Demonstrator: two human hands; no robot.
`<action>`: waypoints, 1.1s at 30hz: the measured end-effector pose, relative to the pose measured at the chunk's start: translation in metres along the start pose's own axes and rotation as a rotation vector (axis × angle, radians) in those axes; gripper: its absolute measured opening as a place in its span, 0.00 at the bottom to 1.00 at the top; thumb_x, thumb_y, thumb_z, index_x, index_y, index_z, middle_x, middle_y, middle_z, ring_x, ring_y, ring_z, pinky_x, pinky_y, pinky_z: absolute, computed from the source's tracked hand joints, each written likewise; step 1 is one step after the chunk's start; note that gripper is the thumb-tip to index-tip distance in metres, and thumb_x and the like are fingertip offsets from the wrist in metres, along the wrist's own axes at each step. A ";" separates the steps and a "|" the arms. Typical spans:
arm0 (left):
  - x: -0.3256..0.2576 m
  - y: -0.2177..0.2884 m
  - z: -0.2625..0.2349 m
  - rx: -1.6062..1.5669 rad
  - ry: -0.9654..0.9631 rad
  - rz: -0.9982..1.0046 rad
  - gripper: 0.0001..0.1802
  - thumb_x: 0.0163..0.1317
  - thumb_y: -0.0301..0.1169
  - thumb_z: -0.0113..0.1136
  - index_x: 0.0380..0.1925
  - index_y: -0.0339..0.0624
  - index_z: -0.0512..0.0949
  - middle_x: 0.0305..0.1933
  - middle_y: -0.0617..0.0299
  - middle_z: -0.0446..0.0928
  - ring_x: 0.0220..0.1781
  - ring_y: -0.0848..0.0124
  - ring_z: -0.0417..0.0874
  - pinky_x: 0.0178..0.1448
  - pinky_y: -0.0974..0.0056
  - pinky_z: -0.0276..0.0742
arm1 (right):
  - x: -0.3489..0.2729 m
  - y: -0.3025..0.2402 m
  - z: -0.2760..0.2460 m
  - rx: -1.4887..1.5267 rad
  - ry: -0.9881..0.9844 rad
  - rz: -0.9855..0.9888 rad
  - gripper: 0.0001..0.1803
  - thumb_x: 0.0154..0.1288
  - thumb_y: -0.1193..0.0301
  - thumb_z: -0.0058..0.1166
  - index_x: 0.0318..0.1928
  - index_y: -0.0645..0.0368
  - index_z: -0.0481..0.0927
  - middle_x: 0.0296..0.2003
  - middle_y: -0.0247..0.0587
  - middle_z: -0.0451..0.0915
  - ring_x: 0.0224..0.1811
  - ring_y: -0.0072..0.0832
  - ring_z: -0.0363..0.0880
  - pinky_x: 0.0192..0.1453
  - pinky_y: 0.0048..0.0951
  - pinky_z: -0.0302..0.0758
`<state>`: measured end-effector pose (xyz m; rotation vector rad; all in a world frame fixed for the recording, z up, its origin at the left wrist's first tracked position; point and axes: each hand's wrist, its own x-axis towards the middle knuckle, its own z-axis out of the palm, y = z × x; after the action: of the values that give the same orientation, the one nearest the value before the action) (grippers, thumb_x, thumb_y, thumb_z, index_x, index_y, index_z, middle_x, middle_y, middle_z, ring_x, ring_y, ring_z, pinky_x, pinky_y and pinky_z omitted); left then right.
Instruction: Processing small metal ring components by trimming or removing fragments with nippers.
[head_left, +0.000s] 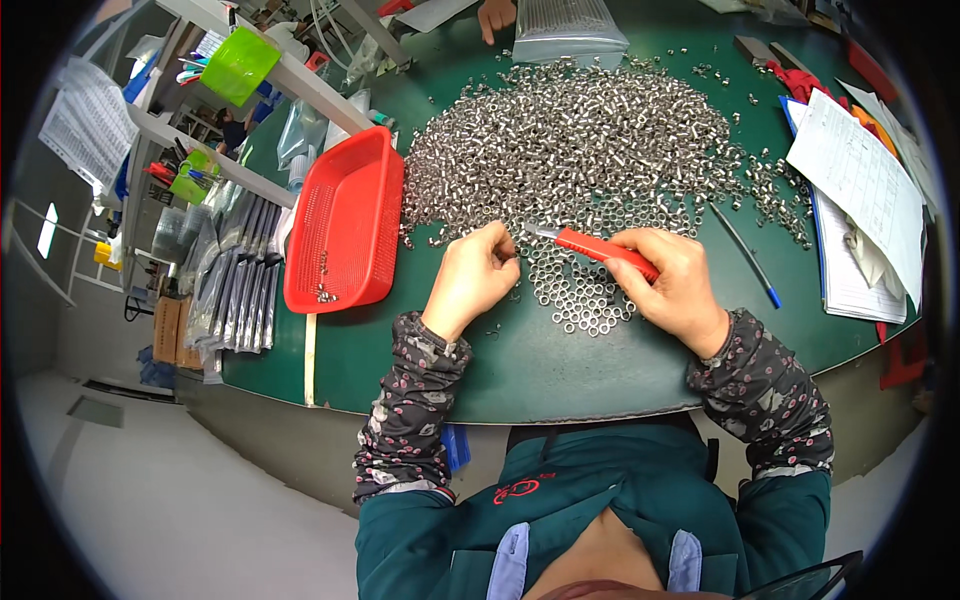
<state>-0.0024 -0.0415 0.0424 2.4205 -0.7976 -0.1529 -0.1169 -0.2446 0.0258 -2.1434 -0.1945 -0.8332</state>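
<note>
Evidently, the person's right hand (675, 285) is grasping a slim, red plastic-handled cutter (605, 250) right of centre, its grey metal blade (543, 231) pointing toward the left hand (472, 280). That hand is curling its fingers toward the thumb; whether it is pinching a piece, I cannot tell. With the blade lying so near, a slip could be nicking those fingers, and a careless sweep could be scattering the small, shiny, silvery metal rings (588, 305) spreading at centre. Behind them, a loose, glittering heap of short metal pieces (590, 135) is filling the upper centre; a nudge could be sending strays rolling across the smooth green tabletop (570, 375). Left of centre, a red, perforated plastic basket (388, 210) is holding a few pieces; being light, it could be tipping if knocked.
</note>
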 end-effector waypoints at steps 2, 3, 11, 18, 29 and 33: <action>0.004 0.003 0.001 -0.062 0.019 -0.019 0.07 0.50 0.21 0.57 0.31 0.37 0.75 0.22 0.65 0.74 0.22 0.81 0.73 0.27 0.72 0.70 | 0.000 0.000 0.000 -0.002 -0.002 -0.001 0.07 0.54 0.71 0.59 0.32 0.61 0.80 0.24 0.43 0.79 0.23 0.37 0.78 0.27 0.32 0.73; 0.005 0.004 0.000 -0.124 0.037 -0.037 0.08 0.50 0.21 0.56 0.33 0.37 0.75 0.23 0.66 0.74 0.23 0.82 0.72 0.26 0.73 0.69 | 0.000 0.000 0.001 -0.002 -0.001 0.015 0.07 0.54 0.71 0.60 0.32 0.61 0.80 0.24 0.43 0.79 0.24 0.37 0.78 0.28 0.33 0.73; 0.004 -0.020 0.014 -0.963 -0.079 -0.086 0.06 0.66 0.29 0.51 0.39 0.39 0.71 0.28 0.67 0.71 0.21 0.81 0.69 0.23 0.77 0.67 | -0.001 0.001 0.001 -0.004 -0.016 0.029 0.07 0.53 0.71 0.60 0.32 0.60 0.81 0.24 0.43 0.79 0.24 0.38 0.79 0.28 0.33 0.73; -0.004 -0.023 0.011 -1.478 -0.198 -0.121 0.05 0.69 0.32 0.44 0.36 0.44 0.66 0.25 0.66 0.64 0.15 0.82 0.59 0.14 0.78 0.53 | -0.001 0.002 0.004 -0.030 -0.029 -0.018 0.07 0.53 0.70 0.60 0.32 0.60 0.80 0.23 0.42 0.79 0.23 0.37 0.78 0.27 0.33 0.73; -0.012 -0.023 0.012 -1.438 -0.060 -0.084 0.11 0.70 0.36 0.44 0.31 0.43 0.68 0.17 0.73 0.55 0.13 0.84 0.53 0.14 0.78 0.47 | -0.001 0.001 0.004 -0.034 -0.075 0.006 0.08 0.52 0.72 0.61 0.32 0.62 0.80 0.24 0.43 0.79 0.23 0.37 0.78 0.27 0.32 0.73; -0.009 -0.027 0.012 -1.521 -0.052 -0.068 0.10 0.70 0.34 0.45 0.35 0.40 0.71 0.19 0.72 0.58 0.16 0.84 0.57 0.15 0.79 0.50 | 0.001 -0.001 0.003 -0.060 -0.072 -0.043 0.08 0.51 0.73 0.62 0.32 0.62 0.80 0.23 0.42 0.79 0.22 0.36 0.77 0.26 0.32 0.72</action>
<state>0.0005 -0.0253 0.0166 0.9867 -0.3310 -0.5903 -0.1151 -0.2419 0.0263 -2.2344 -0.2566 -0.7963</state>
